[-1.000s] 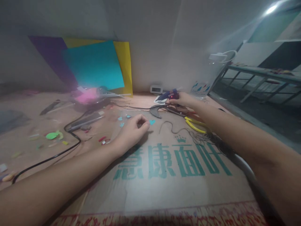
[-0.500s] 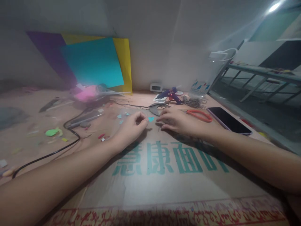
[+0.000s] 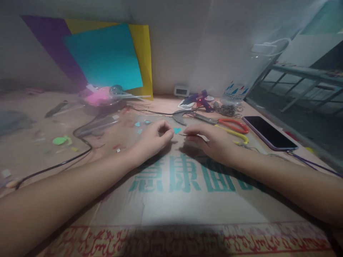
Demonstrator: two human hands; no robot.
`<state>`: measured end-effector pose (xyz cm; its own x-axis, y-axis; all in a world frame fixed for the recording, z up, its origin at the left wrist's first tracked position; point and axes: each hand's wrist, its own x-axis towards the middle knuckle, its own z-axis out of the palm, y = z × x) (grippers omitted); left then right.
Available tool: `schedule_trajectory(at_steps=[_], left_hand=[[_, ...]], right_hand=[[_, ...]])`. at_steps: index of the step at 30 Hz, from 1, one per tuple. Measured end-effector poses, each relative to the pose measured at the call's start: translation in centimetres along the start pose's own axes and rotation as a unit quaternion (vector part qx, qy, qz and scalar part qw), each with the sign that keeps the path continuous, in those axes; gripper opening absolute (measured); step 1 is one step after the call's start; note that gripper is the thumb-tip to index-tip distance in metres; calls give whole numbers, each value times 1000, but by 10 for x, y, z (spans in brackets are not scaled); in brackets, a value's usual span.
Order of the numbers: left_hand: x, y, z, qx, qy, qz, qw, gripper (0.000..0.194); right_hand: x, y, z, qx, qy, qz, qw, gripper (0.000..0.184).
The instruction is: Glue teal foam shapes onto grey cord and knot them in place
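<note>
My left hand (image 3: 152,140) rests on the cardboard sheet (image 3: 187,200), fingers curled in a pinch just left of a small teal paper heart (image 3: 177,130). My right hand (image 3: 211,141) lies opposite, its fingertips pinched on a thin dark wire (image 3: 184,134) right below the heart. What the left fingers hold, if anything, is too small to make out. A blue glue gun (image 3: 197,100) with a red light lies behind, near the wall.
Orange and yellow-handled pliers (image 3: 230,126) and a phone (image 3: 269,132) lie right of my right hand. Coloured paper sheets (image 3: 104,57) lean on the wall. A black cable (image 3: 66,157), paper scraps (image 3: 60,140) and a pink-filled bowl (image 3: 103,101) occupy the left.
My right hand left the glue gun at the back, came down to the cardboard and pinched the wire beside the heart. The left hand stayed put. The view tilted slightly.
</note>
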<state>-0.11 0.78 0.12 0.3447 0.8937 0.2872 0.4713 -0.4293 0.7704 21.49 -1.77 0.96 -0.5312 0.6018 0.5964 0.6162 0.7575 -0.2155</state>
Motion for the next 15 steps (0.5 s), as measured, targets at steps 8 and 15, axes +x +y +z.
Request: schedule_trajectory(at_steps=[8,15], left_hand=[[-1,1,0,8,-21,19,1000,14],[-1,3,0,2,-16,13,1000,13]], right_hand=[[-1,3,4,-31,11,-41,999,19],[-5,5,4,-26,-7,-27,999,17]])
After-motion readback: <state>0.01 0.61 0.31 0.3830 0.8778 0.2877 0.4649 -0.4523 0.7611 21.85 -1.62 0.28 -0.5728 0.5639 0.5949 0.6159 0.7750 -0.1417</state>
